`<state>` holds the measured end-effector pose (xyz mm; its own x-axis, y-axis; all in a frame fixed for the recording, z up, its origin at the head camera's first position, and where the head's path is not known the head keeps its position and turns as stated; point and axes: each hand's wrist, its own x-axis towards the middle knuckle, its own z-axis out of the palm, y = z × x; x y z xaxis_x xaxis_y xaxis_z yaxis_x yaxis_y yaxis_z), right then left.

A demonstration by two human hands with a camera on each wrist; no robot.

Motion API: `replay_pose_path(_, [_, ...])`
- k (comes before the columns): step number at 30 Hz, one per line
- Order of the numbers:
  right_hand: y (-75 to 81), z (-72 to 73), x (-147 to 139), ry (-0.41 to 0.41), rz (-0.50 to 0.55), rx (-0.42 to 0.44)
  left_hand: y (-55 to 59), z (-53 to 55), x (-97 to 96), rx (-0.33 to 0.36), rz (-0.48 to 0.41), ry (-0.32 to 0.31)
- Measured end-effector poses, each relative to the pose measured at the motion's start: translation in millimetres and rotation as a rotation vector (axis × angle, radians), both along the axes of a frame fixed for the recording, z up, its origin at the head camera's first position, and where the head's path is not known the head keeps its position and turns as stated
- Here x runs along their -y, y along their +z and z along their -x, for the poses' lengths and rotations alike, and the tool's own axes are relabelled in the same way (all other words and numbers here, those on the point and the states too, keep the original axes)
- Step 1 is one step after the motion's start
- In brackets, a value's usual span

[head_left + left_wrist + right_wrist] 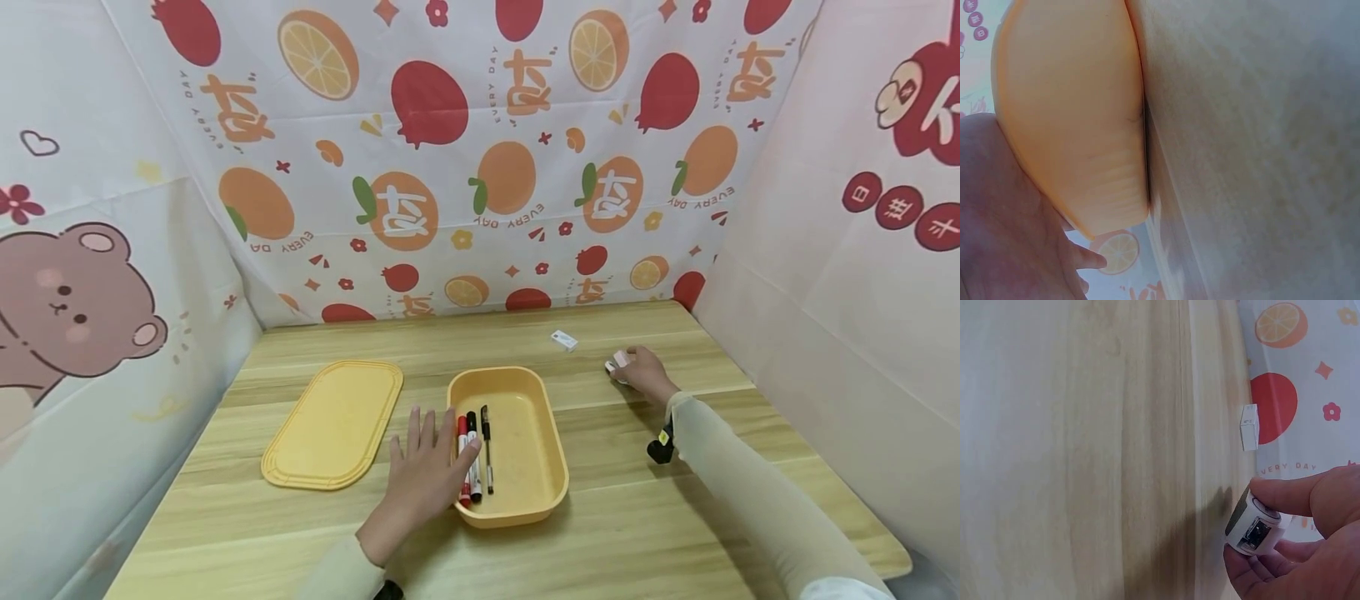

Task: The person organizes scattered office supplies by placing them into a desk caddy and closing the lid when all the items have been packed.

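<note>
My left hand [426, 475] rests on the left rim of a yellow plastic bin [555, 462], fingers spread straight. In the left wrist view the hand [1010, 219] lies along the bin's wall [1079, 119]. Inside the bin, by the left wall, lie a red marker [463, 487], a black marker [475, 479] and a black pen [488, 450]. My right hand [647, 375] is at the table's right side. It pinches a small white rounded object with a dark window [1255, 528] between thumb and fingers; its exact kind is unclear.
A small white block, perhaps an eraser [564, 340], lies near the back of the wooden table [600, 533]. Left of the bin is a flat yellow lid [333, 425]. Printed cloth [465, 208] hangs behind the table and on both sides.
</note>
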<state>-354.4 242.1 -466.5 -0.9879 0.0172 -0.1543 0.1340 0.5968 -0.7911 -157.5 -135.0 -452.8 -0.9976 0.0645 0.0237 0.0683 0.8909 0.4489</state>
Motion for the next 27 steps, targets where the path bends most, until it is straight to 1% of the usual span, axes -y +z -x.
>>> replay_pose_path(5, [5.9, -4.6, 3, 0.037, -0.018, -0.062, 0.1, 0.1, 0.4, -0.003, -0.002, 0.002])
replay_pose_path(10, [12.1, -10.7, 10, 0.04, -0.007, -0.085, -0.4, 0.3, 0.0, -0.003, -0.01, 0.004])
replay_pose_path(13, [17.5, -16.6, 18, 0.05, 0.037, -0.082, -1.2, 0.7, -0.3, -0.005, -0.009, 0.006])
replay_pose_path(19, [27.8, -28.7, 34, 0.093, 0.171, -0.041, -1.0, 0.9, 0.0, -0.011, -0.009, 0.003])
replay_pose_path(27, [48.5, -52.2, 60, 0.14, 0.268, -0.024, -1.3, 1.1, -0.1, -0.008, -0.012, 0.0])
